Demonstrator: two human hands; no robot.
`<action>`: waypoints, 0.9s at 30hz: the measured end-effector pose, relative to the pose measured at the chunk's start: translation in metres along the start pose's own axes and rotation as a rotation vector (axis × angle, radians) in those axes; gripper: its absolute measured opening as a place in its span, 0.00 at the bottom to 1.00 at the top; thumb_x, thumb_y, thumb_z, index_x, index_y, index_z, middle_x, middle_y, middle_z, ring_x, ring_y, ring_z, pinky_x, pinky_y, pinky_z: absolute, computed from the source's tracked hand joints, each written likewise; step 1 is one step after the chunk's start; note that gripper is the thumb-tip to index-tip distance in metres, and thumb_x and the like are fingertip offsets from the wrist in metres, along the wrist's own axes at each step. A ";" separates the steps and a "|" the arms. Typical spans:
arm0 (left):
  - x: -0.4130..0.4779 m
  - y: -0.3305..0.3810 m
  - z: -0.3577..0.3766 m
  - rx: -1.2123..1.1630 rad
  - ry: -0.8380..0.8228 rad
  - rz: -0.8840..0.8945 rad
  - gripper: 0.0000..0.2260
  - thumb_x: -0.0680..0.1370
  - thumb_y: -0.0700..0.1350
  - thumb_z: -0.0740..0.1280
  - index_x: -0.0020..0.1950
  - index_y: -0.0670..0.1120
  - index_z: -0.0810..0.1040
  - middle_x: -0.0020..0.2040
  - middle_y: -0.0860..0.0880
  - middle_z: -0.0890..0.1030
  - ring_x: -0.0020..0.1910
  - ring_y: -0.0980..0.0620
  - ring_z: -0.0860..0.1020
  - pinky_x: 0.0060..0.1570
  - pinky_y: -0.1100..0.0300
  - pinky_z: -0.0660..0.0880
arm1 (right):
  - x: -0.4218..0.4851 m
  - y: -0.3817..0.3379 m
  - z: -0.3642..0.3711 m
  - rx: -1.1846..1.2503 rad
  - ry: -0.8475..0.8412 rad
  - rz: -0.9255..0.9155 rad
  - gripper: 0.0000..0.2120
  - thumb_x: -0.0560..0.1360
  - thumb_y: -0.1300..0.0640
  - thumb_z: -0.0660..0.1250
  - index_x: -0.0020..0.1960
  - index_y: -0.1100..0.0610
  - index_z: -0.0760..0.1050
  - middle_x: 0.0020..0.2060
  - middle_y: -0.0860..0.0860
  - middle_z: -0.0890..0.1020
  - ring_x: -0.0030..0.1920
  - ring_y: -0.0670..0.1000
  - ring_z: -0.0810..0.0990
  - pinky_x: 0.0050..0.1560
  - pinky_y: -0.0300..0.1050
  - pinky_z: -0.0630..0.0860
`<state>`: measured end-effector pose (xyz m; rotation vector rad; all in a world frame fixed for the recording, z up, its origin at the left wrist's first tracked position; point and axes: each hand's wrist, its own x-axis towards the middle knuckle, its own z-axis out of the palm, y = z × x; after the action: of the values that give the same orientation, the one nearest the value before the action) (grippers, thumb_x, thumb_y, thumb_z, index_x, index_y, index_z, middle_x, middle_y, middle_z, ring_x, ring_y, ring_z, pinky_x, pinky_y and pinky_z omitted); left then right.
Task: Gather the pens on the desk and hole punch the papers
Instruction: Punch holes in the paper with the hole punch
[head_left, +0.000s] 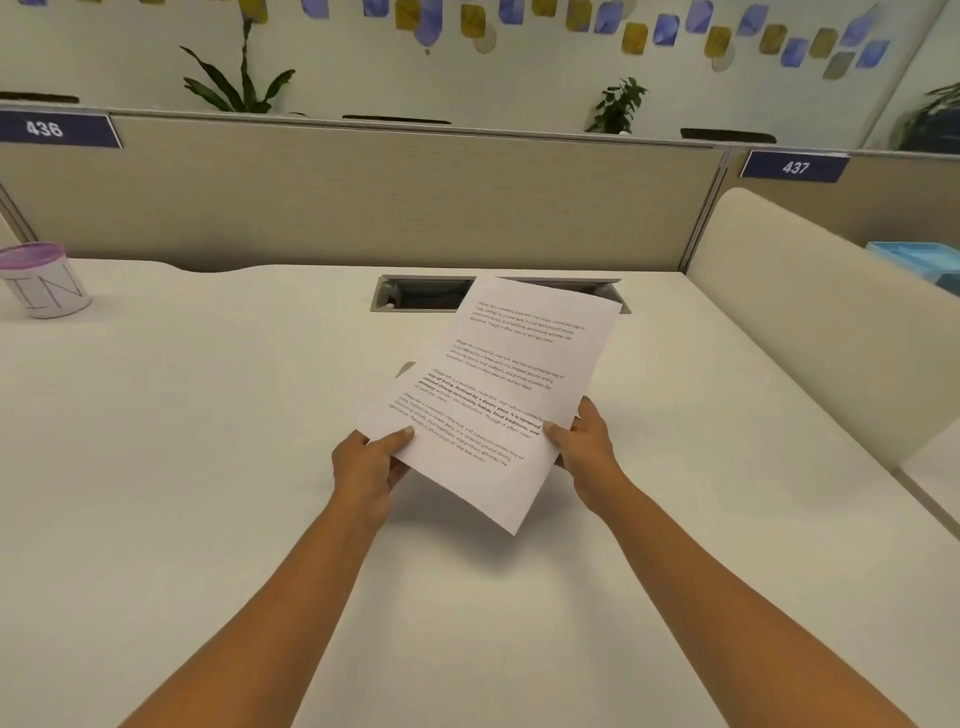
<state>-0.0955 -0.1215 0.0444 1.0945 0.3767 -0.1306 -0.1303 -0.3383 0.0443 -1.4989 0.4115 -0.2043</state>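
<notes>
Papers (498, 384), printed with several blocks of text, are held up above the middle of the white desk (182, 467), tilted so the far corner leans right. The left hand (371, 467) pinches the near left edge, thumb on top of the sheet and fingers beneath. The right hand (587, 441) grips the right edge the same way, thumb on the printed face. Whether it is one sheet or several cannot be told. A small grey shape (407, 369) peeks out from behind the left edge of the papers; what it is cannot be told. Behind them a cable slot (426, 293) is set into the desk, its right part hidden by the sheet. A white container with a purple lid (41, 280) stands at the far left. A beige partition (363, 197) carries signs reading 436 (44, 128) and 437 (795, 167), and a blue tray (924, 260) sits beyond the side divider on the right.
</notes>
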 end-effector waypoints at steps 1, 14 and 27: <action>0.004 0.002 -0.005 0.008 0.010 -0.001 0.13 0.71 0.30 0.69 0.54 0.37 0.75 0.47 0.44 0.81 0.43 0.49 0.81 0.39 0.59 0.77 | 0.000 0.001 0.000 0.003 -0.002 0.006 0.21 0.77 0.66 0.61 0.66 0.51 0.65 0.55 0.49 0.79 0.53 0.52 0.78 0.47 0.46 0.77; 0.051 0.042 -0.048 0.071 -0.066 0.001 0.10 0.73 0.32 0.68 0.52 0.40 0.77 0.43 0.44 0.82 0.32 0.53 0.83 0.33 0.67 0.79 | 0.021 -0.006 -0.027 -0.088 0.118 0.127 0.22 0.76 0.69 0.58 0.68 0.55 0.67 0.62 0.54 0.77 0.58 0.57 0.77 0.58 0.54 0.74; 0.111 0.057 0.004 0.589 -0.047 0.030 0.09 0.74 0.37 0.68 0.53 0.35 0.79 0.46 0.41 0.78 0.42 0.47 0.76 0.39 0.61 0.75 | 0.041 -0.013 -0.035 -0.151 0.052 0.180 0.20 0.77 0.69 0.58 0.67 0.55 0.67 0.62 0.54 0.77 0.59 0.58 0.77 0.61 0.56 0.74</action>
<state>0.0248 -0.0900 0.0535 1.6740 0.2842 -0.2496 -0.1048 -0.3871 0.0511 -1.5969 0.6116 -0.0705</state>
